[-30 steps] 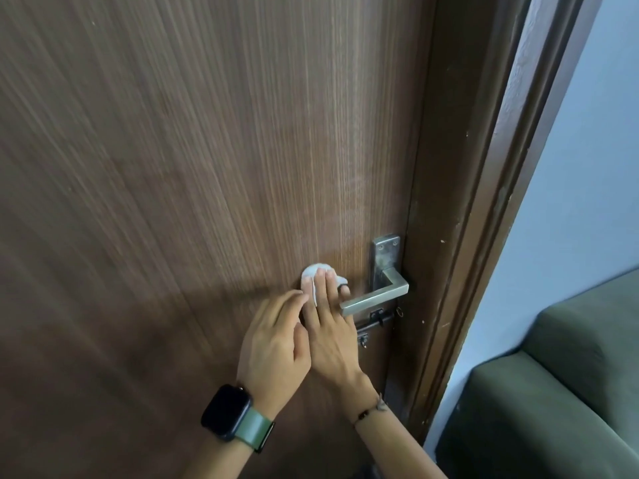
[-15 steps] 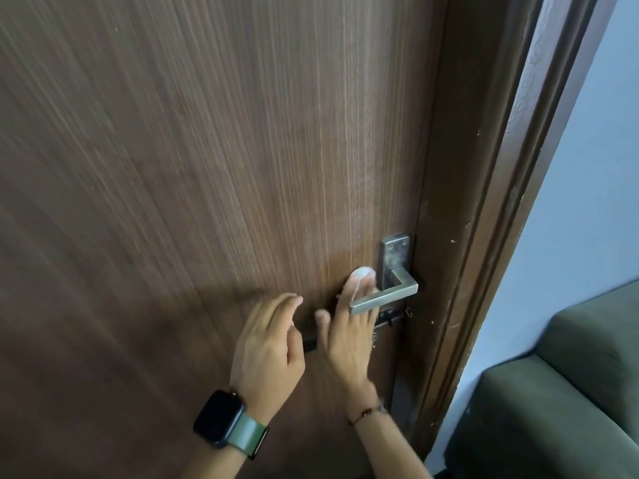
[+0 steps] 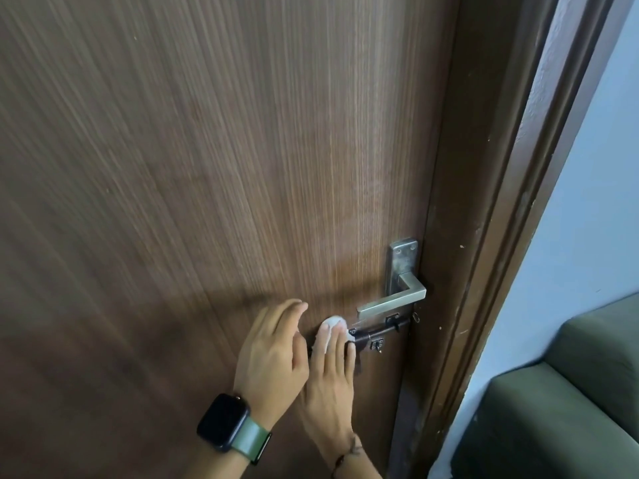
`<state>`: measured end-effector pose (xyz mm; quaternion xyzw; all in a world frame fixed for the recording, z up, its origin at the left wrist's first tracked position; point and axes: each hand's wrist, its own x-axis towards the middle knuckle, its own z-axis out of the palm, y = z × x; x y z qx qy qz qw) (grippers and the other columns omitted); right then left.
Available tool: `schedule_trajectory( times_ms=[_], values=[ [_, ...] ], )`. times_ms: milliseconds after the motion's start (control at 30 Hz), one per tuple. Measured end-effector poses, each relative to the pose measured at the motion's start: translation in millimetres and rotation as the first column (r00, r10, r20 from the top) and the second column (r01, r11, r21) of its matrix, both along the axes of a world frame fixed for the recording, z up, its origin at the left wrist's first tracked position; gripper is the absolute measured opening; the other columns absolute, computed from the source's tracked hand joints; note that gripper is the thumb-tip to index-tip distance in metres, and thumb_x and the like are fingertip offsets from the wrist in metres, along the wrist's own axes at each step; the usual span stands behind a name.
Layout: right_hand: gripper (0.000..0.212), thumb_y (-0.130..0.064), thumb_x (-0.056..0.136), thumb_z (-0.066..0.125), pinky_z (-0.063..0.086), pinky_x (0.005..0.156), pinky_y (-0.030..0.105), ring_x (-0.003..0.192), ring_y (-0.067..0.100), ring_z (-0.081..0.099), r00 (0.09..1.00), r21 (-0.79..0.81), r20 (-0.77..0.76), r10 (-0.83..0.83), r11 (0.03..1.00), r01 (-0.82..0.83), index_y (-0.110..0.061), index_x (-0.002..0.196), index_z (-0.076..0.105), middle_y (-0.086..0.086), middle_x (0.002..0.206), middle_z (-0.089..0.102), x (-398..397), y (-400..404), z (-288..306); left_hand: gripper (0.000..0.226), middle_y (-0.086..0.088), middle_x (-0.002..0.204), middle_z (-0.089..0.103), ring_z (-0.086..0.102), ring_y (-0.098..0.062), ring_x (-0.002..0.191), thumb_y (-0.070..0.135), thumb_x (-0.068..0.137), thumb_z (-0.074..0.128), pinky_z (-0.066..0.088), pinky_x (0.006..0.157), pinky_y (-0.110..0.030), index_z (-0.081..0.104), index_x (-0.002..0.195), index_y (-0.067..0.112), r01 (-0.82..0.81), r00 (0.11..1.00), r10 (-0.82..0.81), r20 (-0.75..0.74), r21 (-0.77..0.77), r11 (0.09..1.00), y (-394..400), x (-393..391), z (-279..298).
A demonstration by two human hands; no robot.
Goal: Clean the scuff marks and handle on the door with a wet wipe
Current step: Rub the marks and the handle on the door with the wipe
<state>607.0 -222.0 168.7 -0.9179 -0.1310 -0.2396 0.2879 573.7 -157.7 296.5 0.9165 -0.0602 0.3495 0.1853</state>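
A brown wood-grain door (image 3: 207,167) fills the view. Its steel lever handle (image 3: 390,302) sits on a backplate at the right edge. My right hand (image 3: 330,371) presses a small white wet wipe (image 3: 334,321) flat against the door with straight fingers, below the lever's free end and at the left end of a dark sliding bolt (image 3: 380,331). My left hand (image 3: 273,350), with a smartwatch on a green band at the wrist, rests flat on the door just left of the right hand and holds nothing.
The dark brown door frame (image 3: 466,236) runs down the right of the door, with small white chips in its paint. Beyond it is a pale blue wall (image 3: 587,202), and a dark green sofa (image 3: 570,409) stands at the lower right.
My right hand has slid the wipe down and left, from behind the lever handle to the left end of the sliding bolt. My left hand has stayed flat on the door.
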Motion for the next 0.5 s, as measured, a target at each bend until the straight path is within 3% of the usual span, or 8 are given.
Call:
schedule_trajectory(
  times_ms=[100, 233, 300, 400, 500],
  values=[
    [0.065, -0.043, 0.097, 0.018, 0.023, 0.107, 0.053, 0.130, 0.040, 0.041, 0.997, -0.117, -0.028, -0.072, 0.991, 0.068, 0.006, 0.134, 0.039, 0.027, 0.139, 0.044, 16.8, -19.4, -1.0, 0.037, -0.012, 0.098, 0.068, 0.064, -0.027, 0.086, 0.007, 0.077, 0.035, 0.045, 0.081, -0.028, 0.064, 0.100, 0.000, 0.026, 1.000, -0.026, -0.002, 0.014, 1.000, -0.8, 2.1, 0.3],
    [0.075, -0.047, 0.092, 0.017, 0.025, 0.109, 0.057, 0.130, 0.044, 0.038, 0.944, -0.081, -0.162, -0.288, 0.957, 0.279, 0.012, 0.121, 0.052, 0.034, 0.130, 0.050, 41.3, -39.3, 20.6, 0.038, -0.012, 0.098, 0.068, 0.063, -0.026, 0.087, 0.007, 0.078, 0.034, 0.045, 0.079, -0.028, 0.063, 0.100, 0.000, 0.034, 0.999, -0.034, -0.006, -0.009, 0.999, -3.6, 3.2, -2.5],
    [0.068, -0.042, 0.091, 0.026, 0.029, 0.109, 0.054, 0.128, 0.046, 0.041, 0.961, -0.078, -0.164, -0.223, 0.974, 0.212, 0.013, 0.124, 0.049, 0.034, 0.129, 0.051, 26.8, -20.4, 18.4, 0.038, -0.013, 0.097, 0.068, 0.063, -0.027, 0.086, 0.007, 0.077, 0.034, 0.045, 0.079, -0.028, 0.064, 0.100, -0.001, 0.044, 0.999, -0.044, -0.012, -0.020, 0.999, -9.5, 4.0, -4.2],
    [0.063, -0.041, 0.092, 0.034, 0.019, 0.115, 0.051, 0.134, 0.038, 0.036, 0.993, -0.194, -0.103, -0.058, 0.980, 0.037, 0.003, 0.136, 0.042, 0.025, 0.140, 0.044, 2.1, 4.4, 0.5, 0.039, -0.013, 0.096, 0.069, 0.065, -0.027, 0.086, 0.011, 0.079, 0.033, 0.043, 0.083, -0.029, 0.065, 0.098, 0.000, 0.049, 0.998, -0.049, -0.026, -0.017, 0.999, -16.6, 4.9, -3.6],
    [0.064, -0.043, 0.094, 0.026, 0.014, 0.113, 0.050, 0.131, 0.035, 0.042, 0.997, -0.189, -0.063, -0.048, 0.981, 0.035, 0.002, 0.136, 0.041, 0.022, 0.137, 0.049, 9.6, -15.0, -0.8, 0.038, -0.013, 0.097, 0.069, 0.065, -0.028, 0.086, 0.009, 0.078, 0.034, 0.043, 0.083, -0.028, 0.065, 0.099, 0.000, 0.059, 0.998, -0.059, -0.024, -0.005, 0.998, -15.5, 4.8, -2.7]
  ],
)
